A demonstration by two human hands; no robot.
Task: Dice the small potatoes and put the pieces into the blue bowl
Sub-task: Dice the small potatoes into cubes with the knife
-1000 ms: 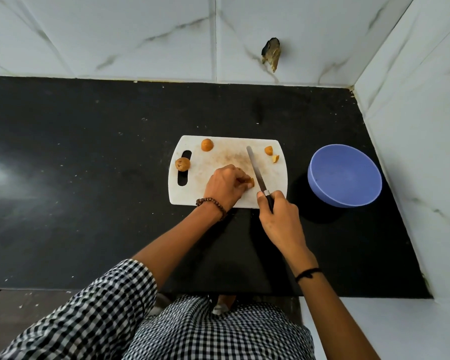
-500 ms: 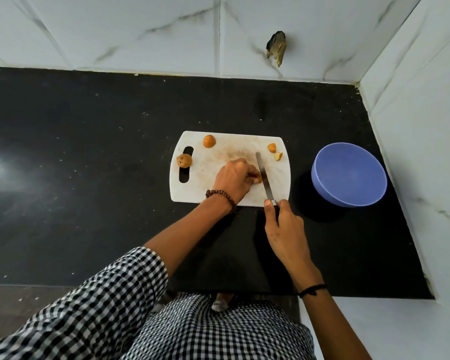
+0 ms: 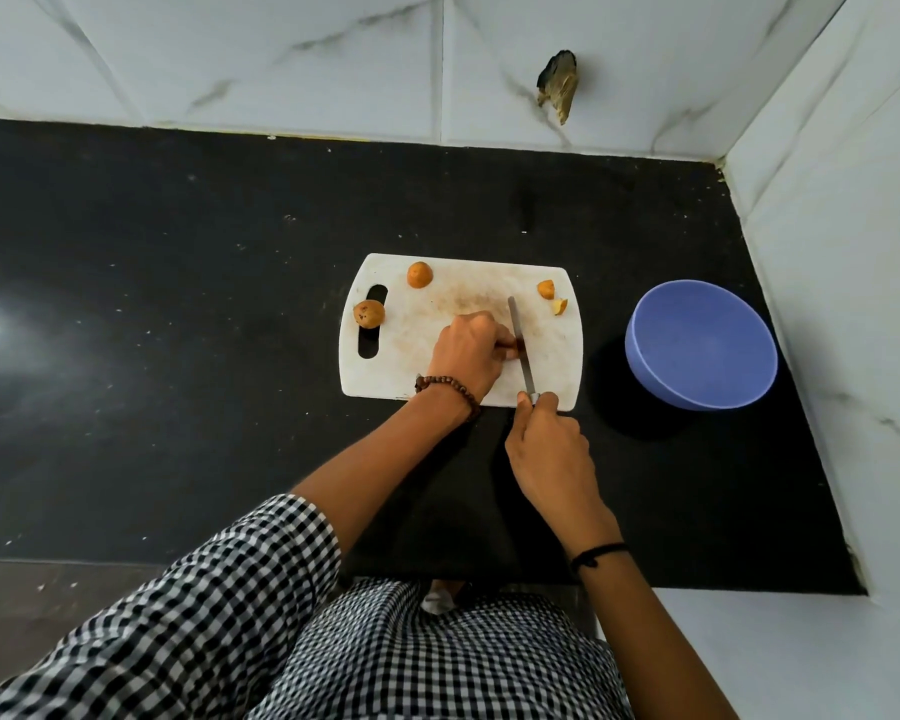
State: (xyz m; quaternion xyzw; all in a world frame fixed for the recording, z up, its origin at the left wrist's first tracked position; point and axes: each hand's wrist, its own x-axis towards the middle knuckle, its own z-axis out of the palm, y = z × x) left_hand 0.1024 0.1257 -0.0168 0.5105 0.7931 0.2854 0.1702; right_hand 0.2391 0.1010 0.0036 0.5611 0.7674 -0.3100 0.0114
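A white cutting board (image 3: 552,366) lies on the black counter. My left hand (image 3: 468,350) pinches a potato piece (image 3: 513,348), mostly hidden under the fingers. My right hand (image 3: 546,449) grips the handle of a knife (image 3: 519,340) whose blade lies against that piece. Two whole small potatoes sit at the board's left (image 3: 369,313) and top (image 3: 419,275). Two cut pieces (image 3: 552,297) lie at the top right corner. The blue bowl (image 3: 700,345) stands right of the board and looks empty.
The black counter (image 3: 178,330) meets white marble walls at the back and on the right (image 3: 827,252). A chipped hole (image 3: 557,85) marks the back wall. The counter's front edge runs just below my arms.
The knife blade has swung from a slant to nearly straight and moved onto the piece under my left hand. My right hand has drawn back toward the board's front edge.
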